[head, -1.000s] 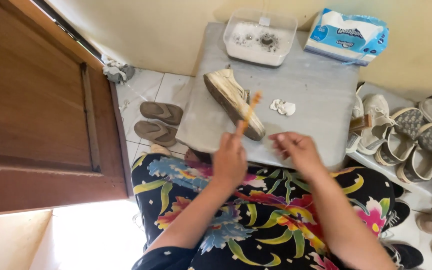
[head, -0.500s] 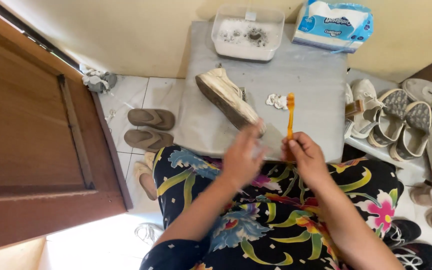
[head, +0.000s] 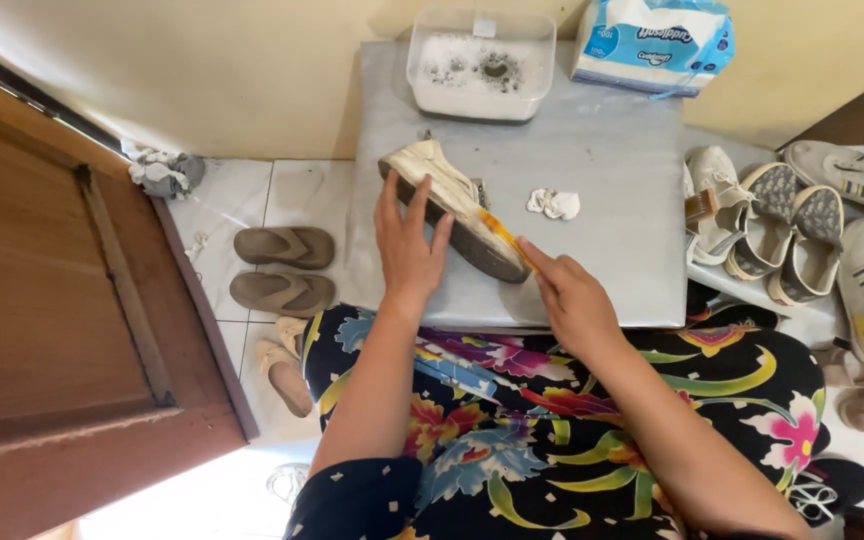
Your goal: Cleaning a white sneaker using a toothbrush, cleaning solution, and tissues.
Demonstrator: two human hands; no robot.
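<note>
Door (head: 62, 330) of brown wood took up the whole left side, with two tan flip-flops (head: 282, 268) parked on the tiles just beside it. Next biggest was the grey board (head: 612, 150) across the lap, working as a table so everything sat within reach. At its far edge were a clear tub (head: 480, 65) of white stuff and a pack of tissues (head: 652, 42), out of the way. The dirty white shoe (head: 452, 205) lay tipped on its side on the near part of the board. The left hand (head: 409, 245) pressed flat on the sole, fingers spread, probably to steady it. The right hand (head: 572, 300) was pinched around an orange brush (head: 502, 232) touching the shoe. A crumpled wad (head: 554, 204) sat nearby.
</note>
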